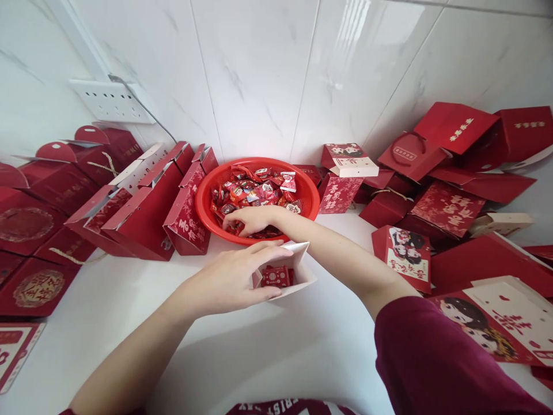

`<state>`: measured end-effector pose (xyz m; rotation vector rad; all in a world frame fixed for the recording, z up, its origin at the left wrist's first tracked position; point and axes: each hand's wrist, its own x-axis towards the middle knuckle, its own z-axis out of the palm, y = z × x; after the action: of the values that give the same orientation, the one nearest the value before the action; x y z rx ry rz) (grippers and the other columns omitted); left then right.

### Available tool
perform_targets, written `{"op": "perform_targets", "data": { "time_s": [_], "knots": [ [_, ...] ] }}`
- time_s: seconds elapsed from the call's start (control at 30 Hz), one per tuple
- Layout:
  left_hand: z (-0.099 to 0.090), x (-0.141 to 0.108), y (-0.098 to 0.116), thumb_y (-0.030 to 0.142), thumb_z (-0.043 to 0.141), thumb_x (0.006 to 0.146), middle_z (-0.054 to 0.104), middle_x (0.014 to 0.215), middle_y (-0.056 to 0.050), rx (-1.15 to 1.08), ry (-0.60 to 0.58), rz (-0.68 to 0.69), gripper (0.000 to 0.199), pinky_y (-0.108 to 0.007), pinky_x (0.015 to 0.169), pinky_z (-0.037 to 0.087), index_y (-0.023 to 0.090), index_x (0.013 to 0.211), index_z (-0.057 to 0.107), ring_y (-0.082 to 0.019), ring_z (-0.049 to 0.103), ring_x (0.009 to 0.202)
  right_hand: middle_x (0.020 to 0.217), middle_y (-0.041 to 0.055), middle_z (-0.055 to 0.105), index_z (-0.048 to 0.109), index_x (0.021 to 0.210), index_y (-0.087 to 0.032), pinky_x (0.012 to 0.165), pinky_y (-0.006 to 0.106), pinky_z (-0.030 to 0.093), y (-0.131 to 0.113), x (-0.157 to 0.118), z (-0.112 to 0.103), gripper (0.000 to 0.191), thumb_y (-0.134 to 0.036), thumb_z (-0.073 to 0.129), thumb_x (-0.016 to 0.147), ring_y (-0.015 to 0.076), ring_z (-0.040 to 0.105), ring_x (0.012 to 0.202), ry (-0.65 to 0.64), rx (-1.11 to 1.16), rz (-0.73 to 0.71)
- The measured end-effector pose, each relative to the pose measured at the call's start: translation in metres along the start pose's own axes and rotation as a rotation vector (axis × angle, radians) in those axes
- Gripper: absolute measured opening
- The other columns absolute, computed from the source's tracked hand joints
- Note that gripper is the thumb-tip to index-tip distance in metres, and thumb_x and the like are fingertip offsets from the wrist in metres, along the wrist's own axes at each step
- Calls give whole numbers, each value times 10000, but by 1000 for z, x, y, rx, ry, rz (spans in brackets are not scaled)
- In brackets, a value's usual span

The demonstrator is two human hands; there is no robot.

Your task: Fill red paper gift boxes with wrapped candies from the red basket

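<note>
A small candy box (300, 271), white inside and open at the top, is gripped by my left hand (235, 274), with the thumb and fingers spread along its sides. Several red-wrapped candies (276, 276) lie in the bottom of the box. Behind it stands a round red plastic basket (314, 199) heaped with wrapped candies (263, 190). Crossing over the basket's front rim, my right hand (249, 219) reaches in among the candies at the near left. Its fingers are curled downward, and whatever is between the fingertips is hidden.
Red gift boxes (185, 216) stand upright left of the basket, with more boxes (32, 225) stacked at the far left. A heap of red boxes (449, 207) fills the right side. A tiled wall with a white power socket (112, 102) closes off the back.
</note>
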<state>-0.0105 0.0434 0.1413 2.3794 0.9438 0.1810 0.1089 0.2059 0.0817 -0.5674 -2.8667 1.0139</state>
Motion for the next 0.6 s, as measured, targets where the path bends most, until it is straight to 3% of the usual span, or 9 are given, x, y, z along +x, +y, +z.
{"op": "perform_targets", "data": {
  "time_s": [0.13, 0.3, 0.47, 0.6],
  "knots": [
    [0, 0, 3, 484, 599, 914, 433, 1534, 50, -12, -37, 5, 610, -384, 1030, 473, 436, 1477, 370, -280, 541, 1283, 865, -14, 696, 655, 838, -169, 689, 219, 439, -5, -14, -2, 138, -69, 648, 743, 124, 593, 750, 89, 1, 18],
    [2, -4, 8, 489, 613, 905, 447, 1526, 28, -41, -63, 33, 577, -378, 1022, 480, 428, 1446, 424, -258, 604, 1200, 747, -29, 634, 581, 712, -160, 673, 230, 404, -8, -39, 2, 154, -51, 690, 701, 116, 558, 701, 367, 15, 124],
    [3, -5, 6, 493, 630, 893, 395, 1564, 17, -45, -70, 59, 588, -385, 1030, 474, 441, 1444, 431, -275, 584, 1244, 854, -2, 650, 577, 842, -165, 774, 282, 454, -14, -71, 7, 148, -175, 703, 766, 148, 606, 802, 647, 72, 186],
    [3, -2, 5, 523, 604, 906, 385, 1571, 24, -34, -79, 64, 581, -410, 1084, 433, 445, 1451, 419, -280, 511, 1335, 1092, 49, 664, 601, 1024, -183, 895, 332, 498, -53, -117, 6, 260, -267, 724, 810, 176, 646, 1001, 898, 259, 51]
  ]
}}
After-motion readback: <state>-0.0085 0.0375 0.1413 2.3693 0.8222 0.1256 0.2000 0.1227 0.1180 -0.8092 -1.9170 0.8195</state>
